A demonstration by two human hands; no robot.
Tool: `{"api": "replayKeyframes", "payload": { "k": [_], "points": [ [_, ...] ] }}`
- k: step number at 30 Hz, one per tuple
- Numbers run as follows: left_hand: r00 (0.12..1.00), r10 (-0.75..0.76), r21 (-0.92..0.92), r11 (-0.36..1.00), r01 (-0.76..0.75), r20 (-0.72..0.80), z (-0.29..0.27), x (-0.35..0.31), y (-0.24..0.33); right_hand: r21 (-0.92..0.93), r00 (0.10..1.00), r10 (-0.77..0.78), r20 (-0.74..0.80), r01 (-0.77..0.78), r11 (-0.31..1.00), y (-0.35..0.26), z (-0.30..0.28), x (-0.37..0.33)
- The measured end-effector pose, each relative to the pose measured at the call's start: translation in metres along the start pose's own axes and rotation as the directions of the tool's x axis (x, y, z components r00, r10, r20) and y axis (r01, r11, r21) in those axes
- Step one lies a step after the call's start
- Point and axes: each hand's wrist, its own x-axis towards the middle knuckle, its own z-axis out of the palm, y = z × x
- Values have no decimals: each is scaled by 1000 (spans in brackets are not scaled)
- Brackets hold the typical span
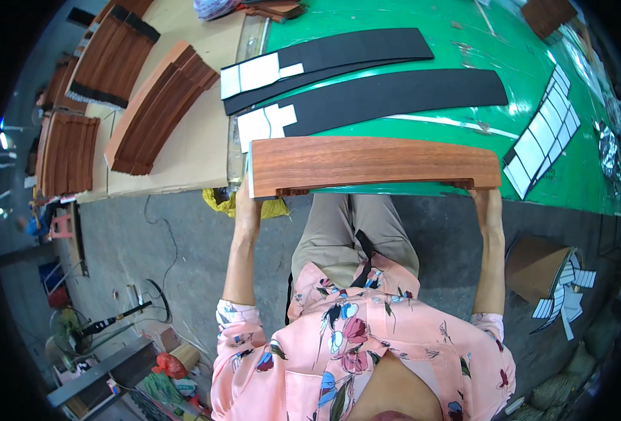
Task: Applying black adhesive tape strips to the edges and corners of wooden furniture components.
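Observation:
A long, slightly curved wood-grain panel (pixel 373 160), brown with a pale left end, is held level above the near edge of the green table. My left hand (pixel 247 200) grips its left end from below. At the other end, my right hand (pixel 488 202) holds the underside near the corner. Most fingers of both hands are hidden behind the panel. Just beyond it lie two sets of black strips (pixel 401 98), with white patches (pixel 261 125) at their left ends. A sheet of white squares (pixel 545 133) rests to the right.
Stacks of curved wood-grain pieces (pixel 159 112) stand on the cardboard-covered surface (pixel 205 151) at left. Below the table's right side is a brown bin (pixel 535 265) with white strips over its rim. A yellow bag (pixel 275 208) lies under the table edge, near my left arm.

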Motion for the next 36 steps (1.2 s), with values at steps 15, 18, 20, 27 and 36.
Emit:
{"api": "replayKeyframes", "payload": {
  "k": [15, 18, 20, 27, 36],
  "points": [
    [784, 591, 356, 703, -615, 189, -5, -10, 67, -461, 884, -451, 123, 453, 763, -102, 24, -14],
    [751, 627, 363, 663, -655, 210, -12, -10, 70, -465, 893, -434, 120, 437, 770, -106, 26, -8],
    [730, 646, 295, 669, -683, 225, -13, -10, 72, -487, 906, -411, 95, 403, 775, -107, 27, -9],
    [696, 656, 300, 628, -718, 292, -9, -20, 97, -453, 915, -403, 13, 365, 814, -125, 26, -24],
    [741, 659, 368, 662, -653, 130, -11, -22, 91, -588, 910, -414, 31, 352, 729, -128, 35, -36]
  ]
}}
